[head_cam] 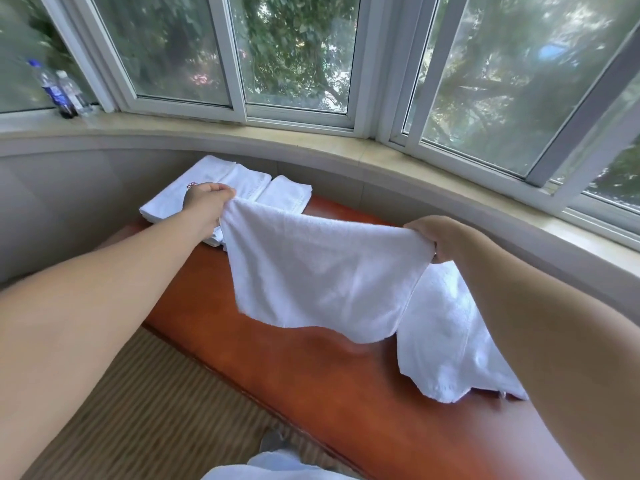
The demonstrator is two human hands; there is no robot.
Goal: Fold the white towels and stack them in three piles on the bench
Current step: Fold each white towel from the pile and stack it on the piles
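Now the left hand (207,199) is pinching one top corner of a white towel (318,275) while the right hand (440,237) is gripping the opposite corner, so the cloth is hanging stretched between them above the reddish wooden bench (311,368). Under the right forearm an unfolded towel (446,348) is lying crumpled on the bench. Folded towels (239,192) are sitting in neat piles at the far end. On the windowsill (242,133), two plastic bottles (60,91) are standing together, one holding dark liquid.

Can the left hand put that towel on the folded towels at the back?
Probably yes. The left hand already hovers over the folded white towel piles, pinching the spread white terry towel; nothing blocks it.
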